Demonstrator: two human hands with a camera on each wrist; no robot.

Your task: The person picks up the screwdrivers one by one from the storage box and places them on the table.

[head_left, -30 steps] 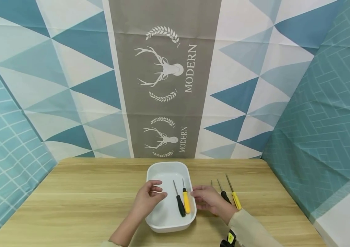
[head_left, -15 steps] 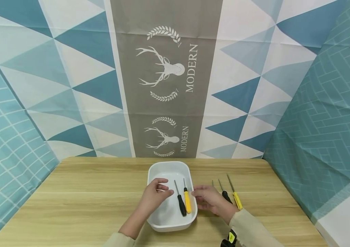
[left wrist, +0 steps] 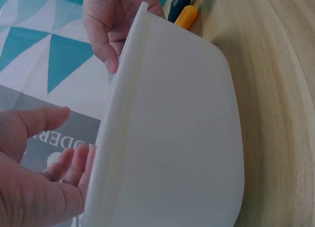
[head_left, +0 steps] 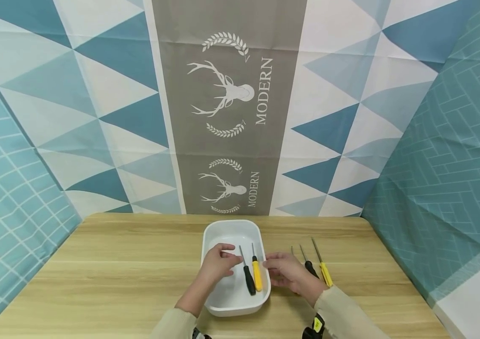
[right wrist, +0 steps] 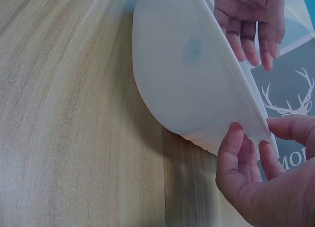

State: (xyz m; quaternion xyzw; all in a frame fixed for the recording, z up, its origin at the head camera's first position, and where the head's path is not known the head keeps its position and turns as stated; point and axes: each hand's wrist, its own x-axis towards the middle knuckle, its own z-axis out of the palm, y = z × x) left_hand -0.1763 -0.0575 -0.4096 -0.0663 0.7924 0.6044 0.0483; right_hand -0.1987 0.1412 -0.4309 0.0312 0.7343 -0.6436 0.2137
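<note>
A white plastic tray (head_left: 232,311) stands on the wooden table. Inside lie a black-handled screwdriver (head_left: 249,281) and a yellow-handled screwdriver (head_left: 257,277), side by side with shafts pointing away. Over the tray's left half hovers my left hand (head_left: 219,263), fingers loosely bent around nothing. My right hand (head_left: 287,270) holds the tray's right rim; in the right wrist view its thumb is at the rim and its fingertips lie against the outer wall. The tray wall (left wrist: 172,113) hides the inside in the left wrist view.
Right of the tray lie another black-handled screwdriver (head_left: 311,268), a longer yellow one (head_left: 325,273) and a thin shaft (head_left: 292,250) partly hidden by my right hand. Patterned cloth (head_left: 227,141) hangs behind the table (head_left: 130,263) and along both sides.
My left hand has moved rightward over the tray, closer to the black-handled screwdriver. The right hand stays at the rim, and the screwdrivers have not moved.
</note>
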